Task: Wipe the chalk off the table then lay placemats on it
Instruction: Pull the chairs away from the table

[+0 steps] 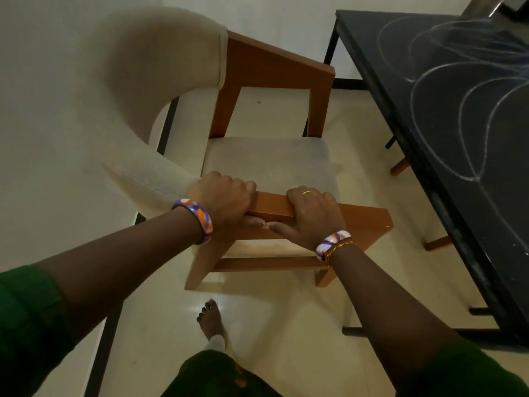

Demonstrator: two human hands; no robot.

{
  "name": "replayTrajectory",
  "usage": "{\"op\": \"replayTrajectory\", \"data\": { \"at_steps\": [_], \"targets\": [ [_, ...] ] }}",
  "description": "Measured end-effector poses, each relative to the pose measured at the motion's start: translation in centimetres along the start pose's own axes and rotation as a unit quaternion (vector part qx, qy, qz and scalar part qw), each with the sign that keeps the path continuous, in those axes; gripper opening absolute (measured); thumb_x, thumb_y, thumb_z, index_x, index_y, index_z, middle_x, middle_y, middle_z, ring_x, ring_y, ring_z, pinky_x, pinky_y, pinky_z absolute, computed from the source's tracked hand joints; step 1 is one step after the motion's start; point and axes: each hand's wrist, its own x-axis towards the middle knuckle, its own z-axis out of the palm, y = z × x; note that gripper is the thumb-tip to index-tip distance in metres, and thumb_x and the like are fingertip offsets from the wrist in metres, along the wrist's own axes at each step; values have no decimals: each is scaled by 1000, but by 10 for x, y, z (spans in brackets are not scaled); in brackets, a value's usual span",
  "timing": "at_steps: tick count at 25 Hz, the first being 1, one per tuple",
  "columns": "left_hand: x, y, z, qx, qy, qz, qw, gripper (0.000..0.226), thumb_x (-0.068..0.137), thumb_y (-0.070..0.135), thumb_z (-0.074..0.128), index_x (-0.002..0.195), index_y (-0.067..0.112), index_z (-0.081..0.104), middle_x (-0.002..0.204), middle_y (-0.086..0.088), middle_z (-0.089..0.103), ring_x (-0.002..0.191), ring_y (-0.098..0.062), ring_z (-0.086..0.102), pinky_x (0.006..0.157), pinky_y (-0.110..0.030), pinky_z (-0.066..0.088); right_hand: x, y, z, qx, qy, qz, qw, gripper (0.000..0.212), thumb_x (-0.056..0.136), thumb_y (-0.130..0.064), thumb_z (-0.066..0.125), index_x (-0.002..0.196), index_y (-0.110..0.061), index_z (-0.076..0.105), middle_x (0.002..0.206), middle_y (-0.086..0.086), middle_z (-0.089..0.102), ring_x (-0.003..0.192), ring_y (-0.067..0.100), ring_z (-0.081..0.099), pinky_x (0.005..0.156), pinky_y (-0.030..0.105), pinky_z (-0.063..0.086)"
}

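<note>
I have my left hand (221, 196) and right hand (313, 212) both curled tight around the near wooden armrest of the chair (269, 164), holding nothing else. The black worktop (446, 133) stands to my right, its chalk (429, 81) loops unwiped; I see no cloth or placemats. I judge the risk is swinging the chair's leg into the worktop frame or my bare foot (210, 318).

Wooden armchair (274, 167) stands at centre frame: orange-brown frame, pale cushioned seat, curved beige upholstered back at 10 o'clock. Cream tiled floor (286, 310) lies beneath. A bare foot (210, 319) rests on the tiles at 6 o'clock, below the chair.
</note>
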Motion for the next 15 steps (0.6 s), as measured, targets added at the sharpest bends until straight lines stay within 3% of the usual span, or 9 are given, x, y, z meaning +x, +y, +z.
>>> {"op": "replayTrajectory", "data": {
  "at_steps": [4, 7, 12, 15],
  "targets": [
    [4, 11, -7, -7, 16, -6, 1000, 65, 88, 68, 25, 122, 15, 42, 108, -4, 60, 88, -19, 62, 78, -27, 45, -3, 15, -3, -25, -20, -22, 999, 67, 73, -72, 37, 82, -9, 60, 70, 7, 61, 59, 27, 58, 54, 32, 42],
    [22, 35, -18, -32, 27, -19, 999, 62, 88, 67, 29, 117, 15, 45, 102, -3, 61, 78, -19, 56, 72, -28, 42, -8, 46, -13, -39, -63, -32, 997, 70, 73, -72, 37, 85, -8, 61, 72, 9, 61, 60, 29, 59, 55, 32, 43],
    [66, 68, -41, -61, 4, -37, 997, 49, 94, 53, 34, 116, 11, 47, 102, -6, 61, 88, -23, 61, 72, -30, 38, -8, 100, -30, -54, -165, -11, 985, 72, 79, -71, 45, 120, -12, 53, 107, 12, 60, 93, 29, 59, 82, 39, 46],
    [84, 79, -49, -79, 1, -51, 996, 49, 94, 51, 36, 116, 9, 46, 104, -7, 60, 91, -24, 61, 79, -32, 42, -8, 116, -33, -28, -151, 13, 988, 73, 76, -69, 46, 123, -12, 52, 106, 11, 60, 92, 28, 58, 83, 36, 43]
  ]
}}
